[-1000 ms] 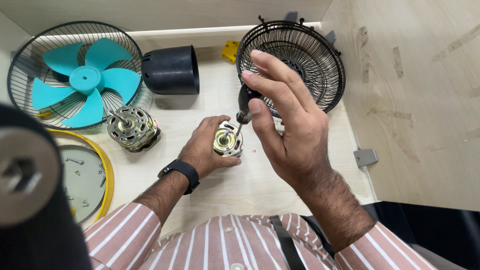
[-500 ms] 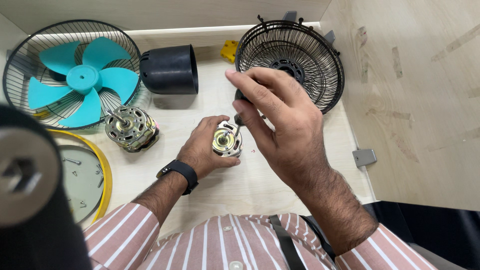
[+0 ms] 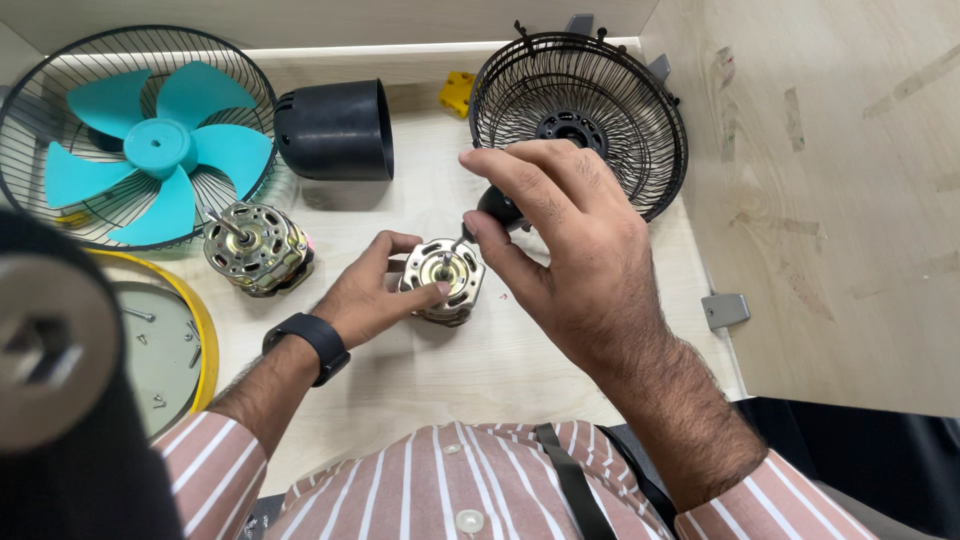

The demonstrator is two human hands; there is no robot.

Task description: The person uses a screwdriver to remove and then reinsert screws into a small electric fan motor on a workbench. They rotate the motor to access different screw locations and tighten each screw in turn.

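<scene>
- Motor [image 3: 443,281] work sits mid-counter, but the biggest pieces are parked along the far edge: a wire guard [image 3: 60,120] with the teal fan blade [image 3: 160,150] lying in it on the left, and a second black wire guard [image 3: 600,110] on the right, both set out of the hands' way.
- Counter [image 3: 450,370] of pale wood carries all of it.
- Black cylindrical housing [image 3: 335,130] lies on its side between the guards.
- Yellow-rimmed tray [image 3: 205,330] at the left edge holds loose screws so they stay together.
- Right hand [image 3: 570,260] pinches a black-handled screwdriver [image 3: 495,210], fingers [image 3: 500,185] closed round the handle, tip angled down onto the motor's top.
- Left hand [image 3: 375,290] braces that motor from the side, thumb and fingers clasping its casing to stop it turning.
- Second motor [image 3: 255,245] stands apart, just left, untouched.
- Small yellow block [image 3: 457,95] rests by the far wall.
</scene>
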